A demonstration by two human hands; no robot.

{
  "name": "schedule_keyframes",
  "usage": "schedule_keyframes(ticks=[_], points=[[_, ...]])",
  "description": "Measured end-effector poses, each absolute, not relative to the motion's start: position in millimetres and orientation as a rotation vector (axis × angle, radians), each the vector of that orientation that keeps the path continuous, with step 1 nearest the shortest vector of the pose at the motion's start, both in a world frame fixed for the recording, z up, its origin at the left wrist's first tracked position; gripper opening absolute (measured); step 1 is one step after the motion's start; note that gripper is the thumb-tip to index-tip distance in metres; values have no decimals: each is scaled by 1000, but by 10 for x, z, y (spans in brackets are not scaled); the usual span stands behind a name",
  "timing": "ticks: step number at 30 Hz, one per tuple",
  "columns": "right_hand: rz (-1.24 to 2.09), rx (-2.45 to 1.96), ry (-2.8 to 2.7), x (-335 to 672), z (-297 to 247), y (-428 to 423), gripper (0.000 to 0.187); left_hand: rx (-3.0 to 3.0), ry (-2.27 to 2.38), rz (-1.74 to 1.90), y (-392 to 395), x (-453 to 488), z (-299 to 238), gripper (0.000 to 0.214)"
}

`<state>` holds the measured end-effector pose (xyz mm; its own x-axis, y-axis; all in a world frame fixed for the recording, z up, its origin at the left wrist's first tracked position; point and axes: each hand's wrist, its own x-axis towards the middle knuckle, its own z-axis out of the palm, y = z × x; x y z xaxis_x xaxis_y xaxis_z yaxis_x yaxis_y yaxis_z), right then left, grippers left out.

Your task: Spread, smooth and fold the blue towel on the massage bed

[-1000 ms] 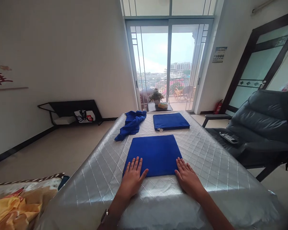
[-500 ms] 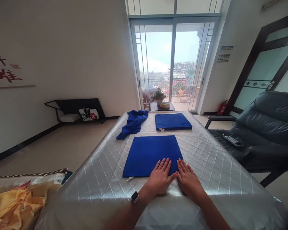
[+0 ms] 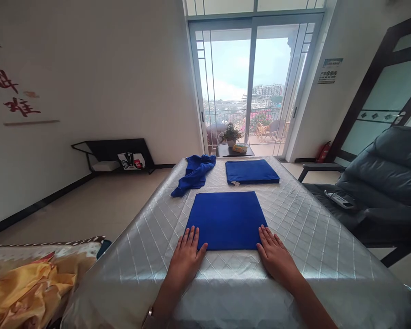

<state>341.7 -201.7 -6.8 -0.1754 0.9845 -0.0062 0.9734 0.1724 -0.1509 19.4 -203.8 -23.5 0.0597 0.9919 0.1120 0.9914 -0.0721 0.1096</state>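
A folded blue cloth (image 3: 227, 219) lies flat on the silver quilted bed cover (image 3: 226, 283). My left hand (image 3: 187, 253) rests palm down on its near left corner, fingers spread. At the near right corner my right hand (image 3: 274, 253) lies flat, its fingertips on the cloth's edge. Neither hand grips anything. Behind this cloth sits a folded blue stack (image 3: 252, 172) with a small white tag at its near edge. To the left of the stack, a crumpled blue cloth (image 3: 196, 174) lies loosely.
A dark recliner (image 3: 390, 173) with a white device (image 3: 340, 200) on its seat stands to the right. Yellow fabric (image 3: 30, 288) lies heaped at the lower left. Beyond the bed's far end, a small table holds a potted plant (image 3: 230, 133) before glass sliding doors.
My left hand has moved left across the blue cloth, from beside my right hand to the near left corner. My right hand stays at the right corner. The view has shifted slightly.
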Motion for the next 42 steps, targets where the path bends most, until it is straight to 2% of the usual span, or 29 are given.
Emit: schedule_keyframes(ticks=[11,21,31,42], points=[[200,-1936,-2335,3429,14,-2038,62,2256,2117,368,-2051,216,-205,78],[157,-1934,-2411,3268,430,-1566,64,2242,2092,401,-2070,214,-170,79],[178,-2067,-2304,3258,37,-1265,67,2261,2095,489,-2065,194,-246,79],[147,-2064,-2281,3229,37,-1285,66,2368,2119,541,-2131,232,-129,71]])
